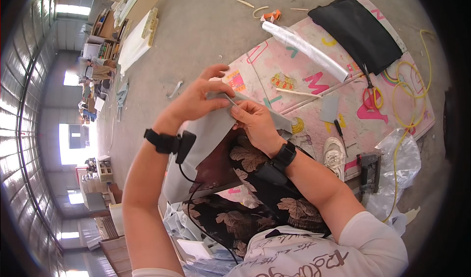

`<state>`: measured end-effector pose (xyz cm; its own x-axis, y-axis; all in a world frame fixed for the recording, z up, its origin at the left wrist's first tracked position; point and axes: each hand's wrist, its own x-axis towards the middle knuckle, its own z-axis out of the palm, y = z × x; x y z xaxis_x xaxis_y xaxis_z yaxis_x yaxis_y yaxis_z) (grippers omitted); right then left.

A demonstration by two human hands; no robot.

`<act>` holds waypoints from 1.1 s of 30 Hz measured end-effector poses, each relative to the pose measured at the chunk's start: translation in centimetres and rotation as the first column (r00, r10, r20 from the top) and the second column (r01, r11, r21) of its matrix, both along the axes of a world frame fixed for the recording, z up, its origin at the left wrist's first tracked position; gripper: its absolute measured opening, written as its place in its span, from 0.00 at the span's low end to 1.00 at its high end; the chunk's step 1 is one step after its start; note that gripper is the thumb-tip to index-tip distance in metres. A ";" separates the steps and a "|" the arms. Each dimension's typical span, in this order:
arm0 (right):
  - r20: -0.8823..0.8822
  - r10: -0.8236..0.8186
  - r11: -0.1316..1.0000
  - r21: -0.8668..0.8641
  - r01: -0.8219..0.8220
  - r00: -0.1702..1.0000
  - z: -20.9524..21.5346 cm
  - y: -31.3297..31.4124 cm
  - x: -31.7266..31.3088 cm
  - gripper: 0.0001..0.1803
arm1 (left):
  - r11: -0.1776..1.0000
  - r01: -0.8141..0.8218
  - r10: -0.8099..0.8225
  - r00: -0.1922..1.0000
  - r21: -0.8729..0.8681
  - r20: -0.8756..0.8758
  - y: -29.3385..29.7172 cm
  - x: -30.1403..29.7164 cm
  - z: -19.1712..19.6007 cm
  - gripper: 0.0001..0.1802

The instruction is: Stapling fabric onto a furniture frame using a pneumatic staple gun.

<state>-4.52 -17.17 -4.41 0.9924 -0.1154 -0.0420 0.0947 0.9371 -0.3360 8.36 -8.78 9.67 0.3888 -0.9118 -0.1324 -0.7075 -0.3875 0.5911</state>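
My left hand (198, 98) and my right hand (255, 122) both pinch the upper edge of a grey sheet of fabric (206, 144) that hangs down over my lap. The fingertips of the two hands meet at a fold near the top of the sheet. A dark wrist device sits on each wrist, with a cable running down from the left one. My lap is covered by dark fabric with a brown leaf pattern (255, 188).
A pink play mat (304, 71) lies on the concrete floor, with a black cloth (360, 29), a clear plastic roll (306, 49), scissors (372, 93), a screwdriver (339, 132) and a yellow hose (417, 95) on it. A staple gun (369, 169) rests near my white shoe (334, 154).
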 end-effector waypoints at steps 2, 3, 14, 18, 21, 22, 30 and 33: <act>0.005 0.012 1.000 -0.029 -0.012 1.000 -0.1 -0.1 0.2 0.09 | 0.984 0.027 0.010 0.978 0.175 -0.207 -1.5 0.6 0.8 0.09; -0.006 -0.007 0.999 -0.049 0.006 1.000 -0.1 -0.2 0.1 0.10 | 0.982 0.059 -0.020 0.977 0.178 -0.214 -1.8 0.7 0.9 0.06; -0.152 -0.111 0.963 -0.262 0.068 0.982 0.7 -0.7 0.2 0.13 | 0.956 -0.281 0.254 0.935 0.082 0.246 0.5 -2.5 -2.2 0.30; -0.139 -0.223 0.837 -0.534 0.117 0.965 0.7 -1.1 0.4 0.14 | 0.896 -0.408 0.303 0.849 0.173 0.434 0.2 -4.1 -2.2 0.33; -0.121 -0.304 0.772 -0.613 0.170 0.945 0.3 -1.2 0.5 0.16 | 0.863 -0.482 0.355 0.793 0.154 0.495 -0.5 -5.4 -2.4 0.33; -0.091 -0.334 0.737 -0.645 0.200 0.938 0.2 -1.3 0.5 0.16 | 0.862 -0.482 0.356 0.793 0.153 0.495 -0.6 -5.7 -2.6 0.33; -0.091 -0.294 0.801 -0.567 0.194 0.951 -0.2 -0.6 0.5 0.15 | 0.818 -0.468 0.450 0.883 0.335 0.133 6.9 -0.9 -3.3 0.34; -0.146 -0.264 0.866 -0.471 0.168 0.953 -0.8 -0.8 0.6 0.15 | 0.820 -0.530 0.400 0.801 0.217 0.446 4.8 -4.3 -3.4 0.35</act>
<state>-3.89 -18.01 -5.19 0.9162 -0.3800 -0.1275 0.1630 0.6438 -0.7476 4.05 -3.98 6.25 0.8317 -0.5374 -0.1392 -0.5258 -0.8430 0.1133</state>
